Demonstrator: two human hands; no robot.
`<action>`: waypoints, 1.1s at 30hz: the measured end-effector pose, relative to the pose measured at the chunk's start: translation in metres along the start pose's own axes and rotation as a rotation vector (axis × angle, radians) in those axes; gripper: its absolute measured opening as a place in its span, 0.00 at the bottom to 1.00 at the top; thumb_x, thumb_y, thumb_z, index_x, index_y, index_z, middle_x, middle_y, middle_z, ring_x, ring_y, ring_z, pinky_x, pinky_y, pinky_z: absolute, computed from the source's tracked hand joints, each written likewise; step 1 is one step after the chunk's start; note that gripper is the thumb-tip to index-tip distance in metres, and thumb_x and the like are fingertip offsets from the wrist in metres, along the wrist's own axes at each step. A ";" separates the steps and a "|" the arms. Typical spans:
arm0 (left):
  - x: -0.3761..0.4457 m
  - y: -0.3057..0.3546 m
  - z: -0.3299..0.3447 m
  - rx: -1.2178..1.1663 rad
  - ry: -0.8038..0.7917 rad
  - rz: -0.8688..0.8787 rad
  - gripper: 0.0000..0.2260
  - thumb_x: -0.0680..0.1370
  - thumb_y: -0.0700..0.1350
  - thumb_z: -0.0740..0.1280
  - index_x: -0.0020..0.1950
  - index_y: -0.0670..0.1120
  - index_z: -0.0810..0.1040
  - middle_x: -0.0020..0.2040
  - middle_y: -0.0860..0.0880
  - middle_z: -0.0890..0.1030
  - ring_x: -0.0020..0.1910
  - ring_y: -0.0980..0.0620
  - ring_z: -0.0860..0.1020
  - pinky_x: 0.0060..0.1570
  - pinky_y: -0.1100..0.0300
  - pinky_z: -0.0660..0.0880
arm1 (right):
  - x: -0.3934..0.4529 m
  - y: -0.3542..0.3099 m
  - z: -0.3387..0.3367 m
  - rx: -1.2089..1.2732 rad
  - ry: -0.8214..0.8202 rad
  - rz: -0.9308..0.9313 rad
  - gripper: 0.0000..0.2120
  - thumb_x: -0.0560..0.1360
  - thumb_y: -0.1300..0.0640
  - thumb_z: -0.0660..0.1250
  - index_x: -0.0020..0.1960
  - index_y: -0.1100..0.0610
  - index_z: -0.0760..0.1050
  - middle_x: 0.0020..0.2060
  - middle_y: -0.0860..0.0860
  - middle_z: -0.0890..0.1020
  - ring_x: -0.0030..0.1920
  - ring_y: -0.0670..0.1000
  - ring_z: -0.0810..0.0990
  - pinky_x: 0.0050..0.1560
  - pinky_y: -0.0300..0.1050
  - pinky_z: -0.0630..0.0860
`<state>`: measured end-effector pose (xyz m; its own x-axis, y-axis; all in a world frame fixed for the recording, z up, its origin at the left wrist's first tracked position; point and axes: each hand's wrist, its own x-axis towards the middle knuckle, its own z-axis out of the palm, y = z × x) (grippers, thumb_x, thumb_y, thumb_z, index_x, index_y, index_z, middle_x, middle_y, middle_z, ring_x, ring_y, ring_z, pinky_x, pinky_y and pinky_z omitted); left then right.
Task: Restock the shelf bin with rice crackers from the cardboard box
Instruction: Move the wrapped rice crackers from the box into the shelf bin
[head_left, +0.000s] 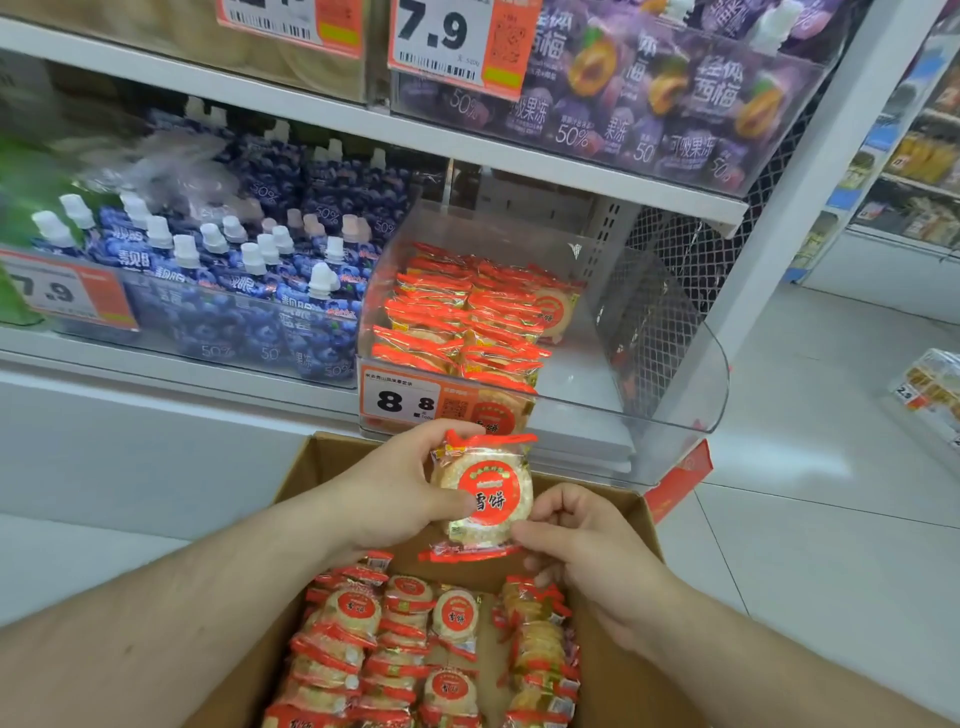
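Observation:
A rice cracker packet (485, 496), round with a red label and red crimped ends, is held above the open cardboard box (631, 670). My left hand (400, 491) grips its left side, thumb on the front. My right hand (582, 540) pinches its lower right edge. Inside the box lie several rows of the same rice cracker packets (415, 649). Just beyond the box stands the clear plastic shelf bin (670, 374), its left half filled with stacked packets (467, 317), its right half bare.
An orange 8.8 price tag (410, 402) hangs on the bin's front. Blue jelly pouches (249, 270) fill the neighbouring bin on the left, purple pouches (649, 98) the shelf above. A white shelf upright (810, 171) rises on the right, with tiled floor beyond.

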<state>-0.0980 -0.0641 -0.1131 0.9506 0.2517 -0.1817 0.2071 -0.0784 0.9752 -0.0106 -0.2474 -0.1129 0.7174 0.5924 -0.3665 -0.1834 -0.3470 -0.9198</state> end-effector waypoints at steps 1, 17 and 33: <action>0.000 0.002 0.000 0.022 -0.007 0.012 0.28 0.72 0.32 0.73 0.65 0.57 0.73 0.54 0.48 0.83 0.51 0.49 0.83 0.53 0.45 0.80 | -0.001 -0.002 -0.001 -0.008 -0.001 -0.010 0.11 0.71 0.63 0.74 0.49 0.60 0.73 0.39 0.57 0.80 0.34 0.50 0.77 0.33 0.43 0.73; -0.004 0.049 -0.003 0.243 0.171 0.452 0.29 0.66 0.50 0.71 0.64 0.66 0.67 0.56 0.60 0.75 0.53 0.62 0.76 0.53 0.67 0.74 | -0.018 -0.072 -0.016 0.105 -0.009 -0.341 0.21 0.64 0.65 0.73 0.57 0.61 0.76 0.48 0.57 0.85 0.48 0.54 0.85 0.45 0.42 0.81; 0.022 0.015 -0.022 1.093 0.474 0.416 0.27 0.68 0.50 0.64 0.68 0.62 0.70 0.73 0.51 0.65 0.74 0.49 0.51 0.69 0.33 0.48 | 0.206 -0.111 -0.080 -0.250 0.552 -0.140 0.21 0.63 0.63 0.80 0.53 0.60 0.77 0.45 0.54 0.82 0.47 0.54 0.83 0.54 0.54 0.80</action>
<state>-0.0789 -0.0383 -0.0993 0.8603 0.3192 0.3974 0.2109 -0.9327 0.2926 0.2115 -0.1448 -0.0755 0.9772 0.2045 -0.0572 0.0524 -0.4929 -0.8685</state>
